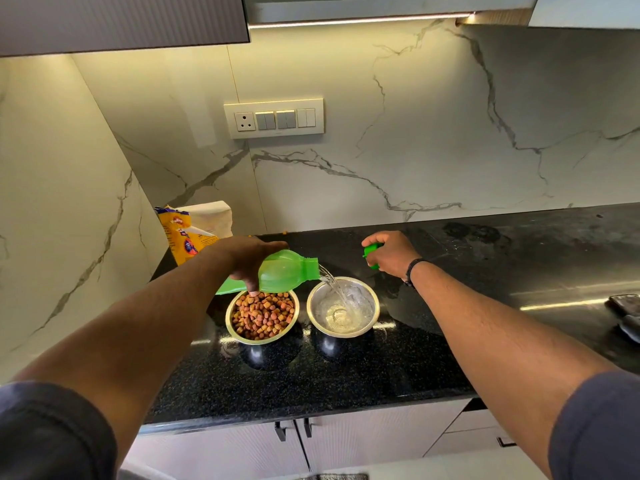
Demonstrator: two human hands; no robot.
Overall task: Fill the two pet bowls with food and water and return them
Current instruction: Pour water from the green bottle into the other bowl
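Two steel bowls stand side by side on the black counter (346, 382). The left bowl (232, 330) is full of brown kibble (264, 317). The right bowl (373, 310) holds some water. My left hand (246, 262) grips a green bottle (284, 273), tipped on its side above the kibble bowl with its mouth to the right. A stream of water (334, 284) runs from the mouth into the right bowl. My right hand (391, 252) hovers behind the right bowl, closed around the green bottle cap (371, 251).
A yellow pet-food bag (188, 233) stands open at the back left corner against the marble wall. A dark object (625, 315) lies at the right edge of the counter. A switch panel (273, 118) is on the wall; cabinet doors (221, 448) sit below the counter.
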